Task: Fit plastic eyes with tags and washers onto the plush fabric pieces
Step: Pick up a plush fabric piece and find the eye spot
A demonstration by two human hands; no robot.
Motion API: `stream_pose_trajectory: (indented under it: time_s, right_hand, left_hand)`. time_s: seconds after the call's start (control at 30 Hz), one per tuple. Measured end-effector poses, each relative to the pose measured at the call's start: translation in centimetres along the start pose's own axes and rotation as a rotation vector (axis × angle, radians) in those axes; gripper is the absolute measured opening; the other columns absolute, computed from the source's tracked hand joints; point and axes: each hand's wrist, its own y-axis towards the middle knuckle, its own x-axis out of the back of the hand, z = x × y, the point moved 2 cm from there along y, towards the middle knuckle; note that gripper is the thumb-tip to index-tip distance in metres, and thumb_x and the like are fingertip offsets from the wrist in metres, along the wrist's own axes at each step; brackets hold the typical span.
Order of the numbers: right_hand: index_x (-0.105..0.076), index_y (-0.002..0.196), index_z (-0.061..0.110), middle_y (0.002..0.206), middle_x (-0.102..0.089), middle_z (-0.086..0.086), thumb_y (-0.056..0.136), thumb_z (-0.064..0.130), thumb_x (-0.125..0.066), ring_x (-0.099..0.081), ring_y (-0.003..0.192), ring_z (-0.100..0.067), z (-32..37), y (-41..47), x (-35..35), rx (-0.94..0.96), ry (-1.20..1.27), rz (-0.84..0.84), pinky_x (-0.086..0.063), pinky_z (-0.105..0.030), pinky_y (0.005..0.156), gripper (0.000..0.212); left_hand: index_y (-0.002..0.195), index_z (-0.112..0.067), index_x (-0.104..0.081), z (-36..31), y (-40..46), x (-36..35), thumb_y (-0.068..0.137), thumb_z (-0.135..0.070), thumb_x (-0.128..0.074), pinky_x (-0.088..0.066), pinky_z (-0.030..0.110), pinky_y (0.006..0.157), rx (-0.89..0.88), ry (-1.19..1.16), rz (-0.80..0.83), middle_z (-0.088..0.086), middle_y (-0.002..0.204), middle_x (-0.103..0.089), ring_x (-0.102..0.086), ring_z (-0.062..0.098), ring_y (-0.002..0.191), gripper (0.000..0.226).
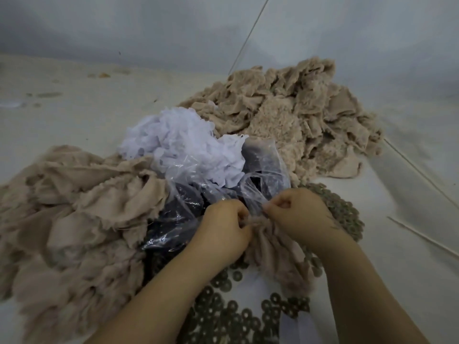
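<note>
A: Beige plush, one fabric piece (270, 247): state its location.

B: It lies directly in front of the clear plastic bag (248, 175), nearest the camera, gathered at its top edge between both hands. Its lower part drapes over the washers (228, 316).

A: Grip state, left hand (224, 230)?

B: Fingers curled, pinching the gathered top edge of the fabric piece. Whether an eye or tag is inside the grip cannot be told.

A: Right hand (299, 214)?

B: Fingers curled likewise, thumb and forefinger pinching the same edge, just beside the left hand.

A: Contents of the plastic bag?

B: Small dark parts, seen through the film; too blurred to identify. White cut pieces (178, 140) are heaped on the bag's far side.

A: Other fabric stock?

B: One beige pile (74, 219) to the left of the bag, touching it. A second beige pile (298, 115) beyond and to the right of the bag.

A: Washer distribution?

B: Dark ring-shaped washers are spread in front of the bag and around its right side, under both forearms.

A: Supporting surface?

B: A pale floor (62, 115).
</note>
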Motion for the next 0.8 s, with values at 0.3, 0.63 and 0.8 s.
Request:
stream_pose_trajectory:
  time_s: [0.3,0.63,0.8]
  right_hand:
    - [-0.044,0.059,0.004,0.058,-0.044,-0.016,0.096,0.051,-0.053,-0.042,0.054,-0.025,0.0,-2.0,1.0,0.008,0.27,-0.024,-0.039,-0.035,0.058,0.061]
    - [-0.075,0.092,0.002,0.09,-0.07,-0.028,0.076,0.043,-0.067,-0.058,0.077,-0.034,1.3,-3.1,-1.5,-0.053,0.871,0.364,-0.05,-0.038,0.066,0.045]
    - [-0.06,0.111,-0.013,0.11,-0.064,-0.038,0.074,0.031,-0.07,-0.062,0.102,-0.054,2.1,-3.3,-2.0,-0.042,1.079,0.182,-0.049,-0.061,0.098,0.058]
  left_hand:
    - [0.08,-0.029,-0.069,0.0,-0.9,1.5,0.093,-0.007,-0.062,-0.056,0.029,0.059,-0.082,-0.573,-0.323,-0.007,0.072,-0.068,-0.064,0.012,0.063,0.027]
    - [0.089,-0.024,-0.068,0.5,-1.7,0.1,0.094,-0.008,-0.064,-0.057,0.026,0.071,-0.07,-0.738,-0.384,-0.002,0.084,-0.071,-0.069,0.014,0.081,0.017]
    - [0.09,-0.022,-0.067,0.3,-2.0,0.5,0.093,-0.024,-0.064,-0.055,0.026,0.072,-0.094,-0.819,-0.408,-0.003,0.084,-0.07,-0.067,0.011,0.079,0.004]
